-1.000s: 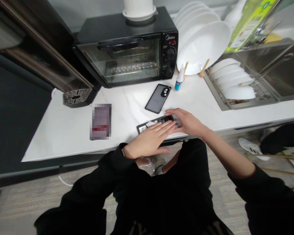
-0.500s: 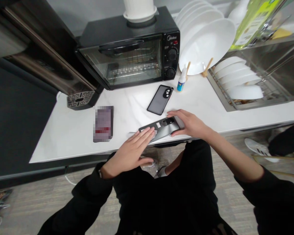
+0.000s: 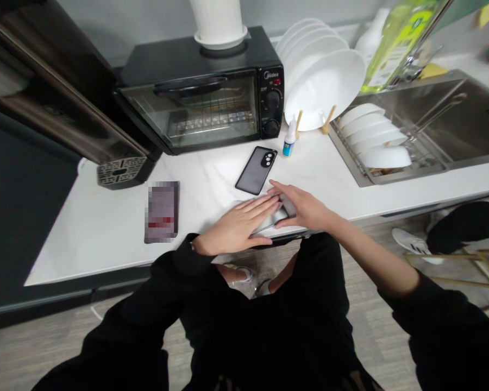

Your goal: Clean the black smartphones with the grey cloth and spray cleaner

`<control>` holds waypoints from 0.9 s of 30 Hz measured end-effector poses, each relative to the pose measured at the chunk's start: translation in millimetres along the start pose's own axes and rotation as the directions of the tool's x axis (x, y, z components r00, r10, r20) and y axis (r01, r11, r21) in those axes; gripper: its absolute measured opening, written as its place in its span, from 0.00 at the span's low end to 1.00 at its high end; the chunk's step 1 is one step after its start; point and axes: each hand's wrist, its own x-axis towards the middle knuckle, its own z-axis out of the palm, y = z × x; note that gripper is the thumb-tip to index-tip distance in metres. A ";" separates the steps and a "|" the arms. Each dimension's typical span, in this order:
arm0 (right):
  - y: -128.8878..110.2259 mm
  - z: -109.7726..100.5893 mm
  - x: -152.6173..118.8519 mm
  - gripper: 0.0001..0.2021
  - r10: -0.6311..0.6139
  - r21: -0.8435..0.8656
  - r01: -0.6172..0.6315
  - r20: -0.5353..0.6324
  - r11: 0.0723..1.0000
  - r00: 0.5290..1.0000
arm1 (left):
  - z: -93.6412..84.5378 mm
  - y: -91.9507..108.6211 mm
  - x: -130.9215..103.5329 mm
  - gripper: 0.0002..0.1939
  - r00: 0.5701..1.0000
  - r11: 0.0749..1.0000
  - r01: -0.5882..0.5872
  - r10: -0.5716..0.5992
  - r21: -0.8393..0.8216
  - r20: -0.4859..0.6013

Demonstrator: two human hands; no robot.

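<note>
One flat left hand (image 3: 238, 228), fingers together, has slid up the phone (image 3: 273, 219) at the bench's (image 3: 204, 184) front edge towards the right hand (image 3: 305, 209), whose fingers pinch the phone's end, seemingly another rubbing pass.

On the marbled white countertop (image 3: 212, 179), the left hand (image 3: 240, 224) lies flat across a smartphone (image 3: 272, 218) and the right hand (image 3: 303, 206) clasps its end; beyond them lies a black-rimmed phone case (image 3: 254, 171), a small blue-labelled bottle (image 3: 289, 142) upright beside it, near the Midea toaster oven (image 3: 199, 111)
</note>
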 end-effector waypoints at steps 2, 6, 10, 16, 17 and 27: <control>-1.1 -0.5 -0.2 0.58 0.012 -0.012 -0.012 0.014 1.000 1.000 | -5.2 2.4 -31.4 0.50 0.997 0.997 0.080 -0.080 0.005 0.014; -4.3 -2.5 0.7 0.56 0.045 -0.020 -0.045 0.043 0.999 0.998 | -11.6 16.1 -76.2 0.52 0.979 0.978 0.196 -0.200 0.074 0.048; -5.0 -3.1 1.2 0.56 0.033 -0.021 -0.033 0.025 0.999 0.999 | -3.5 30.0 -52.1 0.54 0.985 0.982 0.158 -0.163 0.104 0.047; 0.6 -1.6 -1.1 0.50 0.032 -0.041 -0.031 0.016 0.999 0.999 | 15.2 28.2 34.6 0.48 0.999 0.996 0.021 -0.019 0.086 -0.026; 1.1 -1.5 -1.4 0.51 0.024 -0.050 -0.023 0.007 0.998 1.000 | 14.6 25.7 35.1 0.48 0.999 0.996 0.022 -0.019 0.084 -0.029; 0.9 -1.5 -0.5 0.55 0.026 -0.055 -0.025 0.017 0.998 1.000 | -2.7 27.5 -85.2 0.52 0.959 0.953 0.283 -0.284 0.107 -0.008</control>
